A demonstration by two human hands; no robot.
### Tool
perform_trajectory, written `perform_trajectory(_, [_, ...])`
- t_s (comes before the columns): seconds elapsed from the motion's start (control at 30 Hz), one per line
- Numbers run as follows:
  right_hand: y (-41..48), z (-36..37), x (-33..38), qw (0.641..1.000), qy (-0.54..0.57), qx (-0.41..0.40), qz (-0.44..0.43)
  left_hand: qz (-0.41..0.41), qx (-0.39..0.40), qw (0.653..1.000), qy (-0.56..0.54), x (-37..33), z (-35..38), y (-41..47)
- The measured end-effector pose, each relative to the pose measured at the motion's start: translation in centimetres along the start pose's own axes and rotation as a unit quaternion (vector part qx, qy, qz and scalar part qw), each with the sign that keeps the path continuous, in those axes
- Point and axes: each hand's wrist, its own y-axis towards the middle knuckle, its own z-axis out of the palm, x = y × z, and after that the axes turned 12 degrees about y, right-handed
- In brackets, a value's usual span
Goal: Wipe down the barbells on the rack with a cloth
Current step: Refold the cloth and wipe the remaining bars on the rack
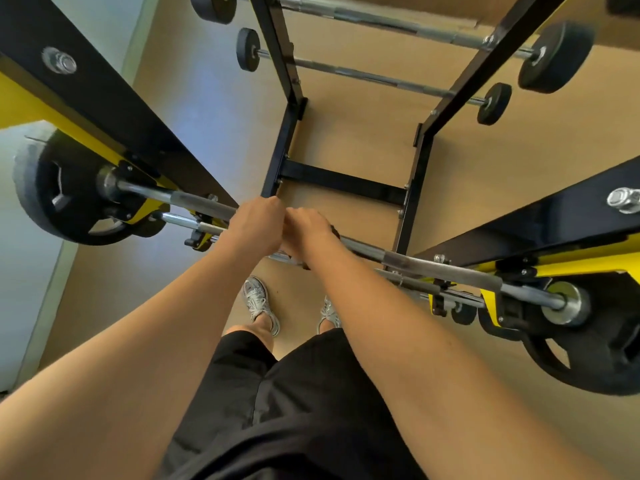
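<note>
Where the barbell (197,200) spans the rack (554,226), left hand (258,225) and right hand (308,230) clamp it, touching.

Single view, head-worn, wide-angle. It faced steeply down along both forearms. The left hand (258,223) and right hand (308,226) sat mid-frame at the barbell (450,270), close to the lens. Shoes (258,299) and floor (346,112) lay directly below. A black rack (343,181) receded toward the top edge.

A tan floor (346,126) with a bluish sheen of light spreads beneath and beyond the left hand (258,225), meeting a pale grey wall (20,271) to its left.
</note>
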Motion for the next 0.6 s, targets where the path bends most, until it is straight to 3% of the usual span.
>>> perform_trajectory(0.07, [0.8, -2.6, -0.9, 0.981, 0.163, 0.102, 0.023, 0.005, 0.018, 1.0, 0.006, 0.3, 0.2, 0.0])
perform_trajectory(0.13, [0.6, -2.8, -1.7, 0.97, 0.205, 0.123, 0.035, 0.017, 0.036, 0.999, 0.002, 0.6, 0.3, -0.1])
perform_trajectory(0.17, [0.2, -2.1, -2.2, 0.977, 0.187, 0.092, 0.047, 0.023, 0.043, 0.999, 0.002, 0.8, 0.4, -0.1])
perform_trajectory(0.23, [-2.7, 0.7, -3.5, 0.993, 0.094, -0.066, 0.03, 0.025, 0.055, 0.998, 0.003, 1.1, 0.4, 0.0])
perform_trajectory(0.3, [-7.3, 3.9, -6.2, 0.978, 0.005, -0.208, 0.03, 0.035, 0.059, 0.998, -0.008, 0.2, -0.2, 0.0])
perform_trajectory(0.33, [-9.3, 4.9, -7.7, 0.971, -0.015, -0.233, 0.043, 0.045, 0.059, 0.997, -0.016, -0.5, -0.6, 0.0])
perform_trajectory(0.4, [-11.0, 4.4, -10.2, 0.981, 0.001, -0.183, 0.068, 0.075, 0.064, 0.995, -0.034, -2.5, -1.3, -0.2])
perform_trajectory(0.5, [-9.9, 0.9, -10.5, 0.988, 0.111, -0.039, 0.097, 0.127, 0.076, 0.988, -0.045, -5.7, -1.2, -0.7])
perform_trajectory(0.53, [-9.5, 0.7, -10.2, 0.987, 0.123, -0.027, 0.101, 0.142, 0.08, 0.986, -0.036, -6.6, -1.1, -0.9])
perform_trajectory(0.6, [-9.8, 1.9, -9.7, 0.982, 0.14, -0.075, 0.105, 0.165, 0.078, 0.983, -0.013, -8.0, -1.1, -1.1])
